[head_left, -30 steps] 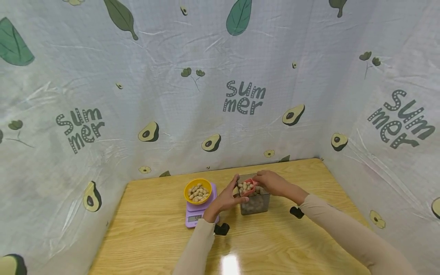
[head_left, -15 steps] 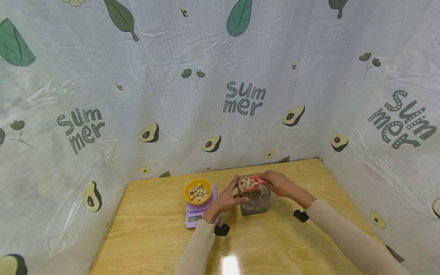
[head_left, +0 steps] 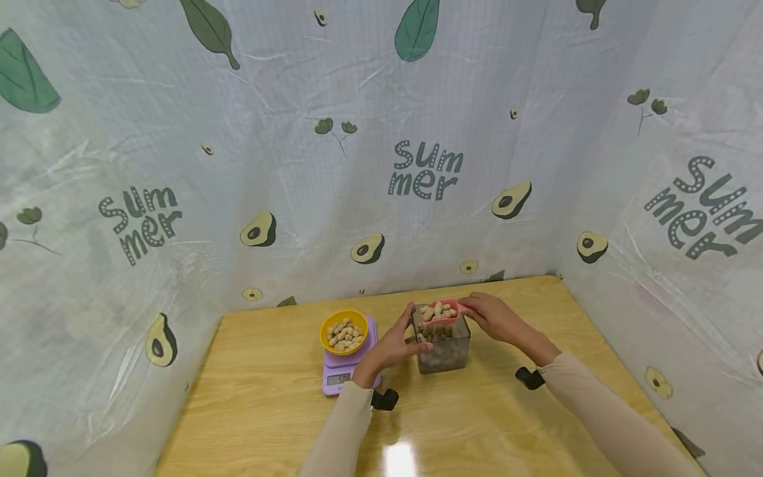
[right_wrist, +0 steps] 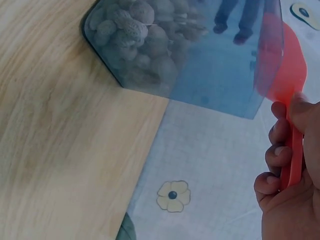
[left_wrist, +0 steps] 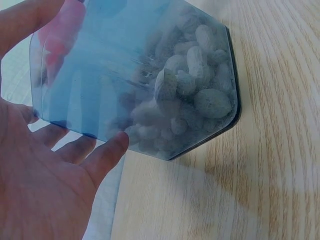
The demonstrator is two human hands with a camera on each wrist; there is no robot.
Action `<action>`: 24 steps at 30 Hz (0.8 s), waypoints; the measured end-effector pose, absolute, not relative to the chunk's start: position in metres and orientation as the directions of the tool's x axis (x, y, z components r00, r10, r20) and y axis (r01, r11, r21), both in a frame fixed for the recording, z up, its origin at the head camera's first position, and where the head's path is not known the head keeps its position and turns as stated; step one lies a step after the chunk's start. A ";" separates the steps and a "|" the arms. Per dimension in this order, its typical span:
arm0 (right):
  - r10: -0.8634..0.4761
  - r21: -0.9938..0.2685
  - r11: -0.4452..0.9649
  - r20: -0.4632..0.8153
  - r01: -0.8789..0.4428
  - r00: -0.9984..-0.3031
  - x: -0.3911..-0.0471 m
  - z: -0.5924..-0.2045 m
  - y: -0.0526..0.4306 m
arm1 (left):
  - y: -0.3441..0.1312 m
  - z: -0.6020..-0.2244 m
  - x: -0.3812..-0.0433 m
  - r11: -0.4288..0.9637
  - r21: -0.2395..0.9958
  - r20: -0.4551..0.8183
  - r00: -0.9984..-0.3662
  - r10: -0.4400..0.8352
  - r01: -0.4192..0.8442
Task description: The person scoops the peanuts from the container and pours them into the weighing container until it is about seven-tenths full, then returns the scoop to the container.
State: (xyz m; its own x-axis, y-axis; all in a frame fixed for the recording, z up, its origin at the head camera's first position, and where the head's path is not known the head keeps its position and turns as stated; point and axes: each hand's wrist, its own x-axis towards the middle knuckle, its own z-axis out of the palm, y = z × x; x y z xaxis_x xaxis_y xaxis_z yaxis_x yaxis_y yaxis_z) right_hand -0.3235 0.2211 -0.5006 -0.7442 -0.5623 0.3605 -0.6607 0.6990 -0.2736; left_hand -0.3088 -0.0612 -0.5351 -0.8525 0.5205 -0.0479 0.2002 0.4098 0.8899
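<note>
In the head view my left hand (head_left: 390,348) holds the left side of a clear smoky plastic bin (head_left: 444,359), thumb at the front and fingers farther back. The left wrist view shows its fingers (left_wrist: 107,152) against the wall of the bin, which has unshelled peanuts (left_wrist: 197,62) in its lower part. My right hand (head_left: 493,319) grips the handle of a red scoop (right_wrist: 285,67), fingers curled round it. Heaped with peanuts (head_left: 438,310), the scoop is just over the bin's opening, roughly level.
Left of the bin, a yellow bowl (head_left: 324,326) of peanuts stands on a purple kitchen scale (head_left: 334,389) with a lit-up digit display. All sit on a wooden table (head_left: 262,397). A printed white sheet (head_left: 298,218) hangs behind and at both sides.
The loaded scoop has come up from inside the bin and levelled out, moving right with my right hand. My left hand keeps its place on the bin.
</note>
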 end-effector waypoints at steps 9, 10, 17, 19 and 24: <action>-0.538 -0.285 0.691 0.410 -0.664 -0.736 -0.316 -0.491 0.227 | -0.062 -0.537 -0.304 0.406 0.894 -0.053 -0.852 0.520 0.192; -0.535 -0.287 0.692 0.412 -0.662 -0.738 -0.315 -0.489 0.227 | -0.062 -0.537 -0.304 0.402 0.895 -0.050 -0.852 0.520 0.193; -0.516 -0.299 0.694 0.427 -0.654 -0.743 -0.308 -0.470 0.226 | -0.067 -0.530 -0.298 0.390 0.892 0.007 -0.871 0.491 0.227; -0.521 -0.289 0.685 0.447 -0.669 -0.727 -0.306 -0.466 0.225 | -0.070 -0.526 -0.296 0.396 0.887 0.021 -0.876 0.482 0.239; -0.533 -0.281 0.663 0.475 -0.694 -0.701 -0.305 -0.458 0.222 | -0.079 -0.514 -0.291 0.405 0.877 0.051 -0.888 0.457 0.259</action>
